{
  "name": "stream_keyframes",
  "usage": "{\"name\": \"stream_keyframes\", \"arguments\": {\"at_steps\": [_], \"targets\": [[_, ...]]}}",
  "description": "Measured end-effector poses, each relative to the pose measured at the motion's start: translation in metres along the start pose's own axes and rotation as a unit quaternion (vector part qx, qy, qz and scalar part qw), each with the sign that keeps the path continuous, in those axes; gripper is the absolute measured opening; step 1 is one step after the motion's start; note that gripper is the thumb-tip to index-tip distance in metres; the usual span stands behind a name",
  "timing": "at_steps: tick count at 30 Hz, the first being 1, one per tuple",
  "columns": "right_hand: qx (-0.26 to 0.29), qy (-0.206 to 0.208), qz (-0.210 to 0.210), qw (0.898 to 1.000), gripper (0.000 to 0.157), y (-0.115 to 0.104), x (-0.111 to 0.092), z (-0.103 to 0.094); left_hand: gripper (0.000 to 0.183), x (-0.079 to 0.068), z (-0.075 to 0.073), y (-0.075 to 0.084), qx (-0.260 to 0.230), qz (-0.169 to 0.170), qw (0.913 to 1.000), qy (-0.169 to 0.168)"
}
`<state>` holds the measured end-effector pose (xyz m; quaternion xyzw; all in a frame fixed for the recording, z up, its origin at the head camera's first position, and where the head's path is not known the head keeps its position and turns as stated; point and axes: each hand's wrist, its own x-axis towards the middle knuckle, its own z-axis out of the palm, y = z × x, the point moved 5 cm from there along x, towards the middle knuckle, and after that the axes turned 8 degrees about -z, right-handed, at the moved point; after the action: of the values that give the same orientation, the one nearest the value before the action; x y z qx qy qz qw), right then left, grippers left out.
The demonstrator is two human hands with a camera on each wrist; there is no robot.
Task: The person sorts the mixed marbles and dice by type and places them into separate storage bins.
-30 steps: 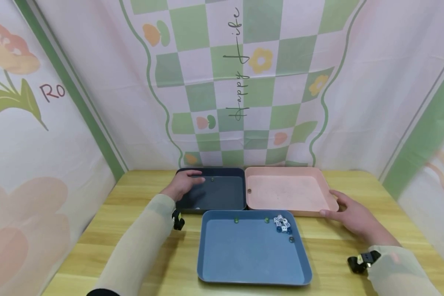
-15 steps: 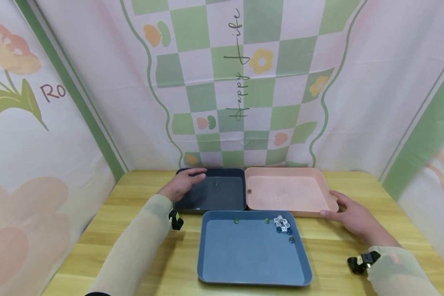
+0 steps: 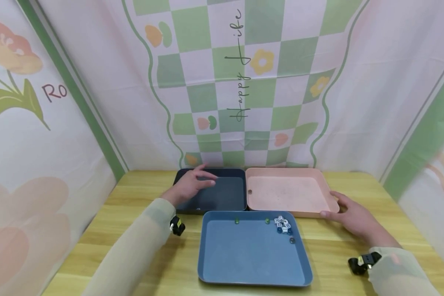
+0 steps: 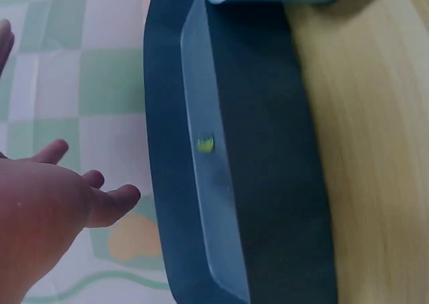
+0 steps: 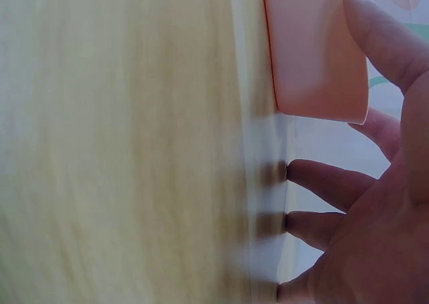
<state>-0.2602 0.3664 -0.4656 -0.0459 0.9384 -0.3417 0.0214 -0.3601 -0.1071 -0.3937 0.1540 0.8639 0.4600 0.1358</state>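
Observation:
My left hand [image 3: 190, 186] hovers over the left part of a dark navy tray [image 3: 229, 193], its fingers spread and apart from anything. In the left wrist view those fingers stand off the tray's rim, and a yellow-green marble [image 4: 206, 144] lies inside. At the right front corner of a pink tray [image 3: 288, 193], my right hand [image 3: 351, 211] holds the corner, thumb on the front wall and index finger round the side. The right wrist view shows its other fingertips [image 5: 298, 170] down at the table. A brownish marble [image 3: 250, 191] sits by the pink tray's left wall.
In front stands a blue tray [image 3: 255, 259] holding green marbles [image 3: 267, 220], a dark marble [image 3: 292, 240], and a cluster of white dice [image 3: 281, 224] with dark blue marbles beside it. All three trays rest on a wooden table [image 3: 133, 205] before a patterned curtain [image 3: 225, 102].
The left hand has shifted right, its fingers spreading wider. A small marble seen shifting in the navy tray is no longer visible there in the head view. The right hand stays put.

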Motion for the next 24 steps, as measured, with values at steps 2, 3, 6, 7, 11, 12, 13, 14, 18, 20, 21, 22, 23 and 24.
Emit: {"name": "stream_keyframes", "arguments": {"at_steps": [2, 3, 6, 7, 11, 12, 13, 14, 18, 20, 21, 22, 23, 24], "targets": [[0.001, 0.001, -0.001, 1.0, 0.109, 0.0, 0.0, 0.0, 0.024, -0.003, 0.004, 0.006, 0.012, 0.014, 0.9998, -0.005], [0.001, 0.001, -0.001, 1.0, 0.109, 0.0, 0.0, -0.001, 0.023, -0.005, 0.006, 0.009, 0.015, 0.022, 0.9996, -0.008], [0.0, 0.004, -0.005, 1.0, 0.109, 0.0, 0.0, -0.001, 0.022, -0.007, 0.013, 0.016, 0.023, 0.052, 0.9981, -0.024], [0.001, 0.004, -0.007, 1.0, 0.109, 0.0, 0.0, 0.0, 0.022, -0.008, 0.015, 0.019, 0.023, 0.059, 0.9975, -0.03], [0.004, 0.003, -0.007, 1.0, 0.109, 0.0, 0.0, 0.0, 0.02, -0.01, 0.026, 0.029, 0.022, 0.084, 0.9948, -0.053], [0.005, 0.003, -0.006, 1.0, 0.109, 0.001, 0.0, 0.0, 0.019, -0.011, 0.028, 0.032, 0.024, 0.091, 0.994, -0.056], [0.006, 0.002, -0.006, 1.0, 0.108, 0.001, -0.001, 0.0, 0.019, -0.013, 0.03, 0.035, 0.025, 0.097, 0.9932, -0.059], [0.005, 0.002, -0.007, 1.0, 0.108, 0.001, -0.001, 0.0, 0.019, -0.014, 0.032, 0.038, 0.026, 0.105, 0.9921, -0.063], [0.003, 0.003, -0.01, 1.0, 0.106, 0.0, -0.001, -0.001, 0.018, -0.02, 0.042, 0.048, 0.029, 0.129, 0.9878, -0.082], [0.003, 0.004, -0.012, 1.0, 0.105, -0.001, -0.001, -0.001, 0.017, -0.022, 0.047, 0.053, 0.031, 0.136, 0.9859, -0.092], [0.002, 0.004, -0.012, 1.0, 0.105, -0.001, 0.0, -0.001, 0.017, -0.023, 0.05, 0.055, 0.033, 0.138, 0.9851, -0.097], [0.002, 0.003, -0.012, 1.0, 0.105, -0.001, 0.0, -0.001, 0.017, -0.024, 0.053, 0.057, 0.036, 0.14, 0.9841, -0.102], [0.0, 0.003, -0.011, 1.0, 0.106, 0.0, 0.0, -0.001, 0.017, -0.024, 0.056, 0.06, 0.037, 0.142, 0.9833, -0.108], [-0.001, 0.002, -0.01, 1.0, 0.106, 0.0, 0.0, -0.001, 0.017, -0.025, 0.059, 0.061, 0.041, 0.141, 0.9829, -0.111]]}}
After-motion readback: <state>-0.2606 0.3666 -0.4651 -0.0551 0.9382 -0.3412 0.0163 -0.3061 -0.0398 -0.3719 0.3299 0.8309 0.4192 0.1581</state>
